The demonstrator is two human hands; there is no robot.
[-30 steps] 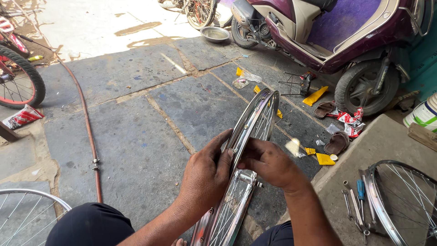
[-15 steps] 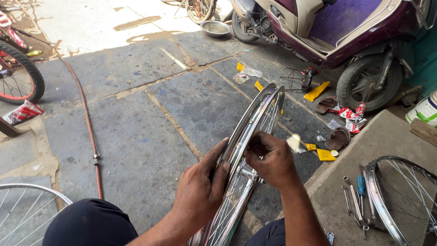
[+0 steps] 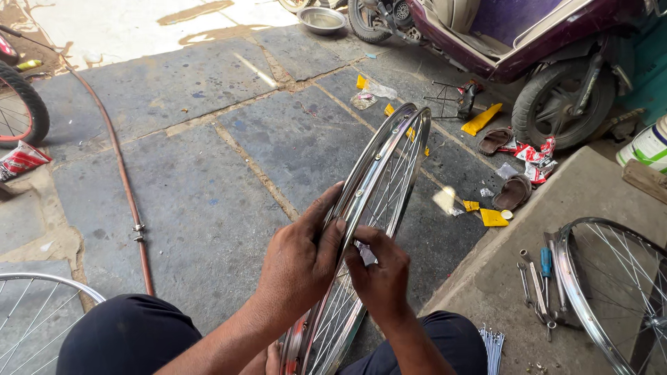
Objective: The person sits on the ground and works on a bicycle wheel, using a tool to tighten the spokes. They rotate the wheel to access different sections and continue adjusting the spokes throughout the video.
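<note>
Upright between the person's knees, the chrome bicycle wheel rim runs edge-on away from the camera, its lowest part cut off below. Left hand wraps the rim's outer edge, fingers curled shut on it. Right hand pinches something among the spokes; what exactly stays hidden under the fingertips.

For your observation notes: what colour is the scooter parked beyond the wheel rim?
Dark purple bodywork on the scooter, with a beige seat; the head view shows it.
</note>
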